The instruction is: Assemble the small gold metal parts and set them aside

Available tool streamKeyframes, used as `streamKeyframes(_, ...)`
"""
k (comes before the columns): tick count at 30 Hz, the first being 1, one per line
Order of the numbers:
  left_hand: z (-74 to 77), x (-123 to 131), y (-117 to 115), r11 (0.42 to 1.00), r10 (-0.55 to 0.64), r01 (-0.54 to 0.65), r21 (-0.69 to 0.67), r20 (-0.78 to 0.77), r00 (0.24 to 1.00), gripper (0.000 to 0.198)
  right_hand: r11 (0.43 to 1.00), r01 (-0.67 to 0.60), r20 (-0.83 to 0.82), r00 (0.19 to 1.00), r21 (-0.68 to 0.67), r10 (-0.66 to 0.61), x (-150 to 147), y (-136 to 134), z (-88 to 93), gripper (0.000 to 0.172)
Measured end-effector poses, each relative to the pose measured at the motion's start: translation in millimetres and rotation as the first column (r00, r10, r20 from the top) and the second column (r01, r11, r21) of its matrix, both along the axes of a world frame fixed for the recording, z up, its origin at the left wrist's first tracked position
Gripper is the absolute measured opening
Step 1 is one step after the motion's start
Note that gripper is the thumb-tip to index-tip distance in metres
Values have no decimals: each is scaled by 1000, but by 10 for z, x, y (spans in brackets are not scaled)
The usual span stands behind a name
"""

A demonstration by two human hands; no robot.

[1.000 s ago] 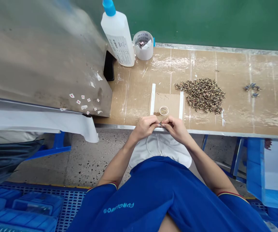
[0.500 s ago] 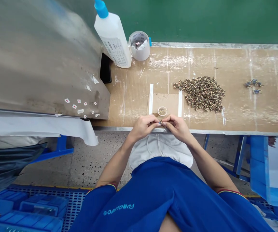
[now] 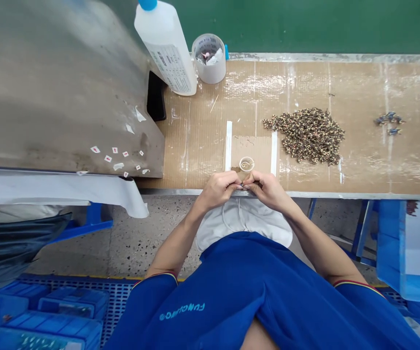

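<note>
At the front edge of the table, my left hand (image 3: 218, 189) and my right hand (image 3: 267, 189) meet fingertip to fingertip. Both are closed in a pinch on one tiny dark piece (image 3: 242, 183), mostly hidden by the fingers and too small to name. Just beyond them sits a small round white dish (image 3: 240, 164) with thin pale curled strands in it. The dish rests on a cardboard pad (image 3: 255, 146) between two white tape strips. To the right lies a big heap of tiny dark and cream parts (image 3: 310, 136).
Several small bluish parts (image 3: 389, 118) lie farther right. At the back left stand a white bottle (image 3: 169, 53) and a tape roll (image 3: 211, 73) holding scraps. A black phone-like object (image 3: 156, 99) leans by the metal housing (image 3: 122, 116), which carries small red-marked stickers.
The camera view has tipped slightly, so the table things sit a little higher in the picture. Both hands stay together at the table edge, still pinching the tiny piece.
</note>
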State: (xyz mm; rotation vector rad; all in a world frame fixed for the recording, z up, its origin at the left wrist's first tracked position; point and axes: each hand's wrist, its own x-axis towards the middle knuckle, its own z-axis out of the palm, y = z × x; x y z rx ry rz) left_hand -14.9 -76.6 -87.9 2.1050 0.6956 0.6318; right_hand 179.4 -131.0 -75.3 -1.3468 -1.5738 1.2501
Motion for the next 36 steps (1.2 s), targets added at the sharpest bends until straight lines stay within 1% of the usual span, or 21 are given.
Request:
streamKeyframes(4,-2,-11,8,999,-13,12,31,45,999,20,1000,18,-33,999,-18,-19,-4,-3,-30,11)
streamKeyframes(8,18,-15,10,1000,23,-23,0,47,999,21,997,52,-91,994,-57,-57,-11,-12,-74,10)
streamKeyframes(12,45,-14,10,999,51,-50,-17,69,996,19,993,108,-145,983,-41,-113,-18,-36,-112,10)
streamKeyframes(16,50,0,0,999,54,-54,1,65,996,25,991,123,-184,974,-52,-131,-18,-43,-127,11)
streamKeyframes(21,39,-8,-23,998,68,-69,1,62,996,26,997,78,-137,987,-29,-81,-29,-13,-83,10)
streamKeyframes(26,48,-41,-5,1000,5,-5,-8,43,999,25,1000,20,-108,994,-20,-22,-57,-7,-8,11)
streamKeyframes(31,62,-50,10,1000,-4,3,-27,-16,1000,26,999,-3,-95,995,-51,-1,-61,-10,24,12)
streamKeyframes(36,50,-50,7,999,-38,38,-3,-13,999,23,998,-24,-64,998,-51,21,-50,-1,32,13)
